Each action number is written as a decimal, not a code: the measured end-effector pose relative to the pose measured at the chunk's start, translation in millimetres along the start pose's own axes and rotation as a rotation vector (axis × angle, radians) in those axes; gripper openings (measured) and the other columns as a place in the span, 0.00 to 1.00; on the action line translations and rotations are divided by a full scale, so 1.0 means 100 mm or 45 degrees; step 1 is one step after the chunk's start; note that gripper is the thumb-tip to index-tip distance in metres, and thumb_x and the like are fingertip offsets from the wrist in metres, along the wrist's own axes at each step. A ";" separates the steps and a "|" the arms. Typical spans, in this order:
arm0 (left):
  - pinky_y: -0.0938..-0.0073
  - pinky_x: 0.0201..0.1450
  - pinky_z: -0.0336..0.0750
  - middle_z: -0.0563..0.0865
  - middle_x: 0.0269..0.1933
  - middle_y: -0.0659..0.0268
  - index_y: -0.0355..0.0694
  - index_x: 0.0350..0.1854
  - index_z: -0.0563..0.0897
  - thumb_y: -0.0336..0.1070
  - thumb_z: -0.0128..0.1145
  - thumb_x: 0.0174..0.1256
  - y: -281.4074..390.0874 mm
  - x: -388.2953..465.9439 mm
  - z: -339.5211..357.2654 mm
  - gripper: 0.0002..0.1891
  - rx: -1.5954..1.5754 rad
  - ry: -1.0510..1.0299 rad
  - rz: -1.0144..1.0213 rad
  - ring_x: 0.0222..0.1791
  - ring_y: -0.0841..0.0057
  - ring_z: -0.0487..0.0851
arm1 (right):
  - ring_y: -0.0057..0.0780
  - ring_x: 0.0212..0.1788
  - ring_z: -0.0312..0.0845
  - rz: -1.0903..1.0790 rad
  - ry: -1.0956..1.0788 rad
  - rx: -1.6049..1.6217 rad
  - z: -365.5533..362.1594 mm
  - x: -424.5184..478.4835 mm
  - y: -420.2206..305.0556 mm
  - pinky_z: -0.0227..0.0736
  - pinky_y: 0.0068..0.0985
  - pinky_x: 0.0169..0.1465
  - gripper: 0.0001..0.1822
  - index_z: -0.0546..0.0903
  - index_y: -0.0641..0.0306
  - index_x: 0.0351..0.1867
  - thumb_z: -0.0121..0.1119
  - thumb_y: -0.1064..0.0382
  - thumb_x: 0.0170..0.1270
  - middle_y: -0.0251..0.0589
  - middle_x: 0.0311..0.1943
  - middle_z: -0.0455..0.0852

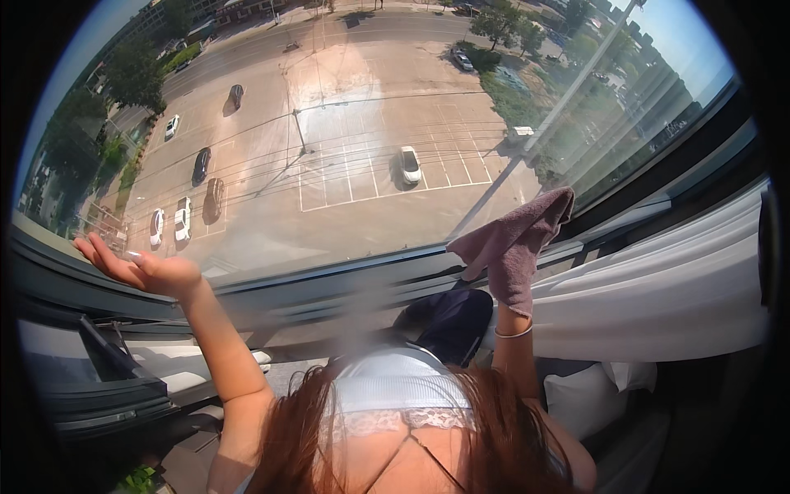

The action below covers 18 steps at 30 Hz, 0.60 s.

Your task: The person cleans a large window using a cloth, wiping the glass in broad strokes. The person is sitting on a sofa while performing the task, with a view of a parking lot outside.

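A large window pane (345, 228) fills the upper view, with a parking lot and a road seen through it. At the right, my right hand (515, 262) is mostly hidden under a mauve cloth (518, 247) that drapes over it near the lower edge of the pane; a bracelet shows at the wrist. At the left, my left hand (142, 268) is raised with its fingers apart and nothing in it, near the glass and the window frame (259, 290). Whether it touches the glass I cannot tell.
White curtains (648, 290) hang at the right, beside a white pillow (583, 398). An open window sash (117, 376) juts in at the lower left, above a green plant (139, 478). A dark-clothed knee (453, 321) is bent close to the window frame.
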<state>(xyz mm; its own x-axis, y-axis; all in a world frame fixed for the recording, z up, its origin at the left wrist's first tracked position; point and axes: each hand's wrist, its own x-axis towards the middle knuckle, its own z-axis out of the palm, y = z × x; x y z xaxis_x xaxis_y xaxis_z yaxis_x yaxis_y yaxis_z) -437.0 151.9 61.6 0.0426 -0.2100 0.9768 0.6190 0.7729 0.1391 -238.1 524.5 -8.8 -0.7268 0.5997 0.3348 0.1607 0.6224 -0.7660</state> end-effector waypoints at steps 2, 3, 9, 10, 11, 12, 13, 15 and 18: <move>0.54 0.78 0.50 0.63 0.74 0.45 0.25 0.67 0.70 0.47 0.36 0.74 0.01 0.02 0.00 0.30 0.005 0.002 0.048 0.77 0.56 0.58 | 0.28 0.40 0.74 -0.101 0.188 0.126 0.18 -0.10 0.17 0.72 0.26 0.47 0.17 0.69 0.69 0.49 0.60 0.66 0.63 0.38 0.38 0.75; 0.54 0.78 0.50 0.63 0.75 0.45 0.25 0.67 0.70 0.46 0.36 0.74 0.01 0.02 -0.01 0.30 0.007 0.002 0.041 0.77 0.56 0.58 | 0.29 0.41 0.74 -0.062 0.115 0.052 0.23 -0.13 0.32 0.72 0.27 0.49 0.17 0.70 0.69 0.50 0.60 0.66 0.63 0.38 0.39 0.76; 0.53 0.78 0.50 0.62 0.75 0.45 0.25 0.68 0.69 0.46 0.36 0.74 -0.02 0.00 -0.03 0.30 0.010 0.004 0.015 0.77 0.56 0.57 | 0.29 0.42 0.73 0.217 -0.074 0.236 0.25 -0.09 0.53 0.72 0.28 0.50 0.16 0.72 0.68 0.48 0.62 0.66 0.62 0.38 0.39 0.76; 0.53 0.78 0.50 0.61 0.75 0.45 0.25 0.68 0.69 0.46 0.36 0.74 -0.02 0.00 -0.02 0.31 0.000 0.005 0.007 0.77 0.56 0.57 | 0.28 0.42 0.73 0.213 -0.060 0.265 0.25 -0.10 0.56 0.72 0.27 0.50 0.17 0.72 0.69 0.49 0.62 0.66 0.62 0.38 0.40 0.76; 0.53 0.78 0.50 0.61 0.75 0.45 0.25 0.68 0.69 0.46 0.36 0.73 -0.01 0.00 -0.02 0.31 -0.009 0.005 -0.001 0.77 0.56 0.57 | 0.28 0.43 0.73 0.207 -0.047 0.295 0.25 -0.10 0.58 0.73 0.27 0.50 0.17 0.72 0.69 0.50 0.62 0.66 0.63 0.38 0.40 0.76; 0.53 0.78 0.50 0.61 0.75 0.45 0.25 0.68 0.69 0.46 0.36 0.74 -0.01 0.00 -0.02 0.30 -0.016 0.006 -0.002 0.77 0.56 0.57 | 0.28 0.43 0.73 0.188 0.011 0.309 0.26 -0.11 0.57 0.73 0.26 0.51 0.19 0.71 0.69 0.51 0.62 0.65 0.63 0.38 0.41 0.75; 0.53 0.78 0.50 0.61 0.75 0.45 0.25 0.68 0.69 0.46 0.36 0.74 -0.01 0.00 -0.01 0.30 -0.022 0.007 -0.002 0.77 0.56 0.57 | 0.27 0.43 0.73 0.169 0.069 0.325 0.28 -0.13 0.55 0.73 0.26 0.51 0.20 0.70 0.69 0.53 0.62 0.65 0.64 0.38 0.42 0.75; 0.53 0.78 0.50 0.62 0.75 0.45 0.26 0.68 0.69 0.46 0.36 0.74 -0.01 0.00 -0.01 0.30 -0.032 0.010 0.000 0.77 0.56 0.57 | 0.26 0.43 0.73 0.141 0.170 0.354 0.30 -0.13 0.54 0.73 0.26 0.51 0.21 0.69 0.69 0.55 0.62 0.65 0.64 0.38 0.43 0.75; 0.52 0.78 0.49 0.62 0.75 0.45 0.26 0.68 0.69 0.45 0.37 0.74 -0.02 -0.01 -0.01 0.30 -0.042 0.014 0.009 0.77 0.56 0.57 | 0.26 0.42 0.73 0.139 0.190 0.374 0.29 -0.14 0.53 0.73 0.25 0.50 0.21 0.68 0.68 0.55 0.62 0.66 0.64 0.37 0.42 0.75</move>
<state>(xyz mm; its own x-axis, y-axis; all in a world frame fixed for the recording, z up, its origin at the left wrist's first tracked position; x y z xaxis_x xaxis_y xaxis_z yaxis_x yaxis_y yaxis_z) -437.5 149.7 60.2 0.0555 -0.2114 0.9758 0.6444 0.7541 0.1267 -238.7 534.5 -70.2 -0.6068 0.7352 0.3021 0.0172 0.3921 -0.9198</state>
